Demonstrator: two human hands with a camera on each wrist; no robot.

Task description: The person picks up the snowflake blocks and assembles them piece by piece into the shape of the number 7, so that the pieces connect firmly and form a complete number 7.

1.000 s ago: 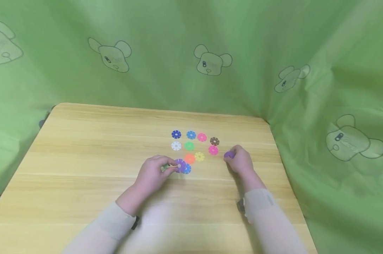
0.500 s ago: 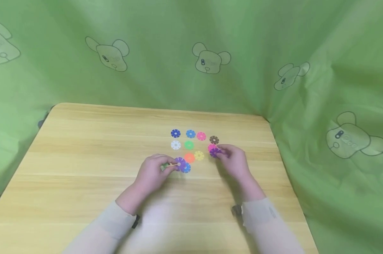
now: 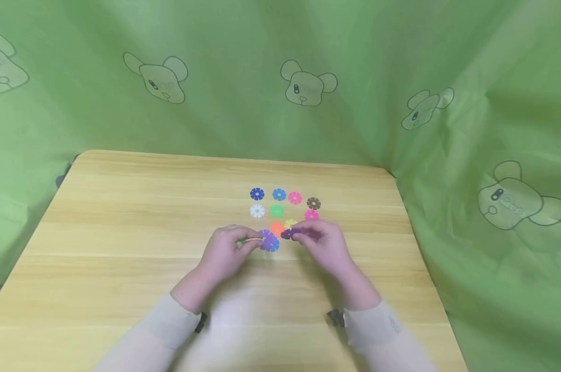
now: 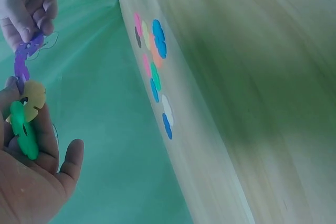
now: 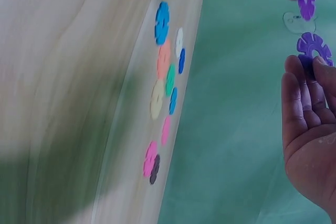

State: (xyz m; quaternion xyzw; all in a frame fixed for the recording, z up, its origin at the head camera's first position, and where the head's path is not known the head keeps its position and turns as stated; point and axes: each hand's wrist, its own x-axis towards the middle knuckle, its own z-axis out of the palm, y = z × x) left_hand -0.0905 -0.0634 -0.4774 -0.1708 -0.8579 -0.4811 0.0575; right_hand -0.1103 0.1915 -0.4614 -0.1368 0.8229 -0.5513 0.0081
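Observation:
My left hand point(image 3: 222, 253) pinches a small chain of notched plastic snowflake discs above the table. In the left wrist view the chain includes a green disc point(image 4: 23, 132) and a yellow disc point(image 4: 35, 98); a purple disc point(image 5: 306, 4) joined to them shows in the right wrist view. My right hand point(image 3: 326, 245) pinches another purple snowflake disc point(image 5: 314, 44) between thumb and fingers. A narrow gap separates this disc from the chain. Below the hands lie an orange disc point(image 3: 276, 229), a partly covered yellow disc point(image 3: 290, 223) and a blue disc point(image 3: 274, 245).
Farther back on the wooden table point(image 3: 145, 206) lie more flat discs: dark blue point(image 3: 257, 190), white point(image 3: 257, 215), green point(image 3: 276, 215), pink point(image 3: 294, 202) and brown point(image 3: 314, 207) among them. A green curtain point(image 3: 238, 119) with bear-like faces hangs behind and beside the table.
My right hand has moved left with its purple disc, from right of the pink disc to close beside the left hand's chain. The left hand has stayed nearly still; its purple disc has tilted slightly.

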